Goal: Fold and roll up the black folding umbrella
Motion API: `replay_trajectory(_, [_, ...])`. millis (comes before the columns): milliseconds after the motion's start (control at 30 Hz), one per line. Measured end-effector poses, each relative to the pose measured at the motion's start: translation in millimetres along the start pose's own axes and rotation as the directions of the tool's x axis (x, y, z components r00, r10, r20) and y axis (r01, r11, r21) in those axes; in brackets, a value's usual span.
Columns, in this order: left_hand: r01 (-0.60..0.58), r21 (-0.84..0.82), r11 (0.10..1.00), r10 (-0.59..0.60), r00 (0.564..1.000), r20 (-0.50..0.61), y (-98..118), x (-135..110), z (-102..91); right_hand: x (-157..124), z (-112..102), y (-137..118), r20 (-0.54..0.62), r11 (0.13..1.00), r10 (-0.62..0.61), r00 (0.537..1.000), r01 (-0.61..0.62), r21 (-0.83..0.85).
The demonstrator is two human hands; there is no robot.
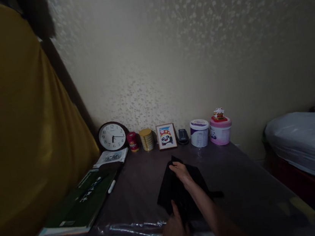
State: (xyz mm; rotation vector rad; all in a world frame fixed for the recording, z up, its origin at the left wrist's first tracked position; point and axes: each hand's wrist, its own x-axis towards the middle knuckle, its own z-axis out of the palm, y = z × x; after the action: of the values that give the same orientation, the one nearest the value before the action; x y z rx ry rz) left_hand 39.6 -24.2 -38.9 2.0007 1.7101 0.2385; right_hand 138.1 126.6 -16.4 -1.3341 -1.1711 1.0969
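A black piece of cloth (172, 191) lies on the dark table (240, 184) near its front edge. My right hand (180, 171) reaches forward over the cloth, fingers curled on its far edge. My left hand (175, 228) is at the near edge of the cloth, thumb up, gripping the fabric. The light is dim and the folds of the cloth are hard to make out.
Along the wall stand a round clock (112, 136), a red tin (132, 141), a gold tin (146, 139), a framed panda picture (166, 136), a white tub (199, 132) and a pink tub (220, 129). Green books (79, 206) and a pen lie at left. Yellow curtain (18, 131) left, bed (303, 138) right.
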Motion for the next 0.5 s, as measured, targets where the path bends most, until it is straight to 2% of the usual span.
replay_trajectory(167, [0.009, 0.025, 1.0, -0.009, 1.0, -0.013, -3.3, 1.2, -0.5, 3.5, 9.9, 8.4, -0.01, 0.998, 0.06, 0.998, -0.06, 0.008])
replay_trajectory(400, [0.093, -0.067, 0.993, -0.093, 0.996, -0.003, 3.5, -7.4, -4.4, 11.2, 16.5, 13.0, -0.015, 0.995, 0.095, 0.995, -0.096, -0.027])
replay_trajectory(500, [0.065, -0.082, 0.995, -0.068, 0.997, -0.033, 7.4, -9.5, -6.8, 13.5, 19.5, 14.9, 0.005, 0.993, 0.084, 0.996, -0.083, -0.079])
